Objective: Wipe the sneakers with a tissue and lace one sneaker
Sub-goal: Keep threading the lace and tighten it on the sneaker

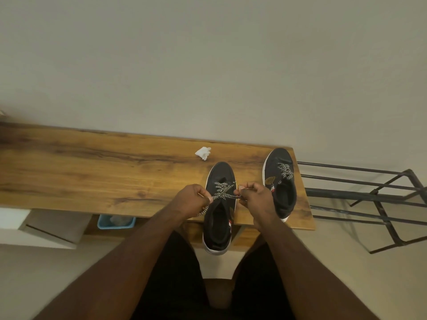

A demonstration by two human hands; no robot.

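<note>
- A crumpled white tissue [203, 152] lay on the wooden table [92, 172].
- The left hand [191, 200] pinched one end of the black-and-white patterned lace [221, 192].
- The black white-soled sneaker [219, 209] overhung the table's near edge.
- The right hand [253, 197] pinched the lace's other end.
- A second black sneaker [280, 181] sat near the table's right end, beside a black metal rack [369, 195].

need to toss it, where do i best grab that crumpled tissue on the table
Pinch the raised, bunched top of the tissue from straight above. It lies alone on the bare table, beyond the sneaker, with folds sticking up to hold.
</note>
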